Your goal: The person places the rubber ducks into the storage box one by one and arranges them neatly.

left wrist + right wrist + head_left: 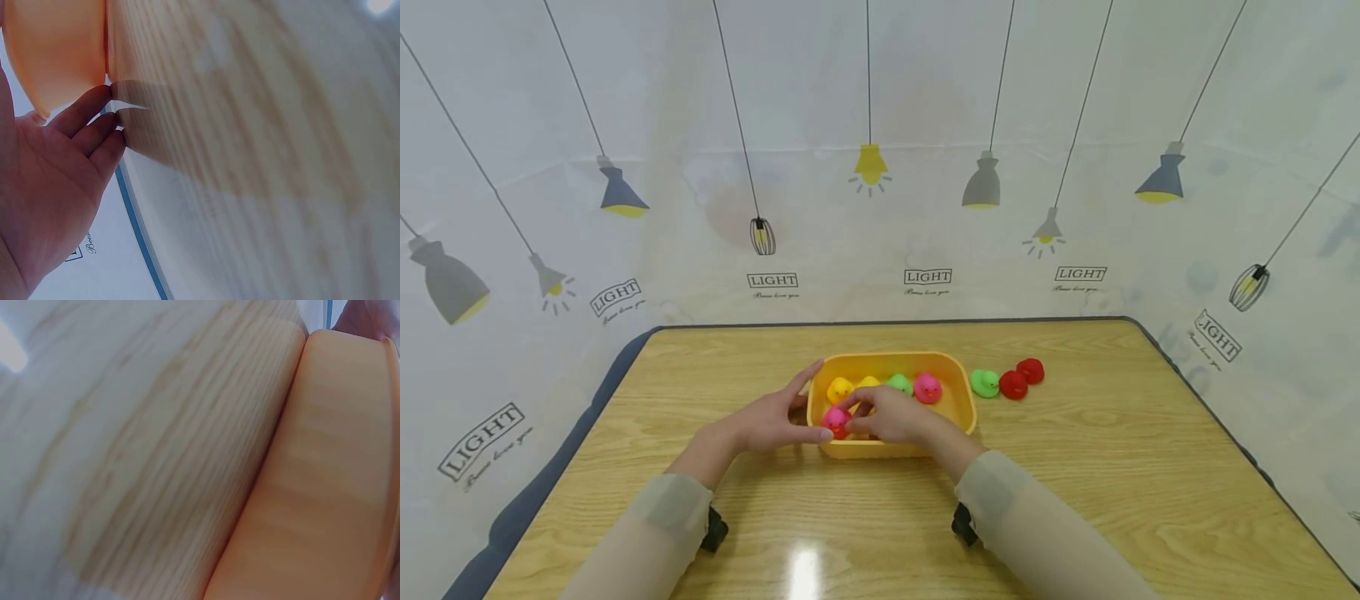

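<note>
A yellow-orange plastic basket (891, 450) stands on the wooden table, with several small rubber ducks inside. My left hand (767, 419) spreads around its left end, thumb over the front rim and index finger along the back left corner. In the left wrist view, the other fingers of the left hand (59, 169) are fairly straight beside the basket (59, 56), their tips at the tabletop. Over the front wall, my right hand (891, 414) reaches in and pinches a pink duck (835, 419) at the front left. The right wrist view mostly shows the basket's outer wall (319, 456).
Along the basket's back lie a yellow duck (839, 390), another yellow duck (868, 382), a green duck (900, 383) and a pink duck (928, 388). To its right sit a green duck (985, 383) and two red ducks (1013, 385). A lamp-patterned curtain (820, 108) surrounds the table (1075, 483).
</note>
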Demonstrator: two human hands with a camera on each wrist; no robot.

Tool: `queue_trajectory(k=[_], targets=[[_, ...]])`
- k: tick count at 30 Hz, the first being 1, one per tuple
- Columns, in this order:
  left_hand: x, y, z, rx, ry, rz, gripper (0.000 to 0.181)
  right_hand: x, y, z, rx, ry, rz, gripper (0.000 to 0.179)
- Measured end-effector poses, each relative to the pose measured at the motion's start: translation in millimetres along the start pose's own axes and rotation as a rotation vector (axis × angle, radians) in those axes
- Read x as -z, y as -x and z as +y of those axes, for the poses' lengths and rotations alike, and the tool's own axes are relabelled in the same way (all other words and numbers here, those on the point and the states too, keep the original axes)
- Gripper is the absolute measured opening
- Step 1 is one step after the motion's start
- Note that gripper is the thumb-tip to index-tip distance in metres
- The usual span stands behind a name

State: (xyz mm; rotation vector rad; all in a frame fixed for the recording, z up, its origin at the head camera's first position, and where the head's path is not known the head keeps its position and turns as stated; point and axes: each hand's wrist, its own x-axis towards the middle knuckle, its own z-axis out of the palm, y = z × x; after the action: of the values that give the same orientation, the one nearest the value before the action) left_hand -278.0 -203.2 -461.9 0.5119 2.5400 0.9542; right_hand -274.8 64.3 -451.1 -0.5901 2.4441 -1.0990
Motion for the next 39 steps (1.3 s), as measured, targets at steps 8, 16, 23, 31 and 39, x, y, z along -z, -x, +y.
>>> queue_trajectory(k=[8, 16, 23, 31, 39], targets=[[0.0, -0.7, 0.7, -0.012, -0.004, -0.003, 0.119, 4, 2.7, -3, 0.019, -0.023, 0.042, 0.023], [-0.7, -1.4, 1.4, 0.003, -0.002, 0.001, 0.118, 19, 21.7, -2, 0.080, 0.065, 0.120, 0.028], [0.0, -0.9, 3.9, 0.016, -0.006, -0.003, 0.118, 43, 50.2, 11, 0.131, 0.052, 0.139, 0.025], [0.3, 0.2, 3.1, 0.016, -0.008, -0.004, 0.119, 71, 84.9, 31, 0.147, 0.069, 0.192, 0.020], [-0.6, 1.0, 4.7, 0.014, -0.003, -0.004, 0.120, 97, 117.4, 61, 0.123, 0.109, 0.253, 0.025]])
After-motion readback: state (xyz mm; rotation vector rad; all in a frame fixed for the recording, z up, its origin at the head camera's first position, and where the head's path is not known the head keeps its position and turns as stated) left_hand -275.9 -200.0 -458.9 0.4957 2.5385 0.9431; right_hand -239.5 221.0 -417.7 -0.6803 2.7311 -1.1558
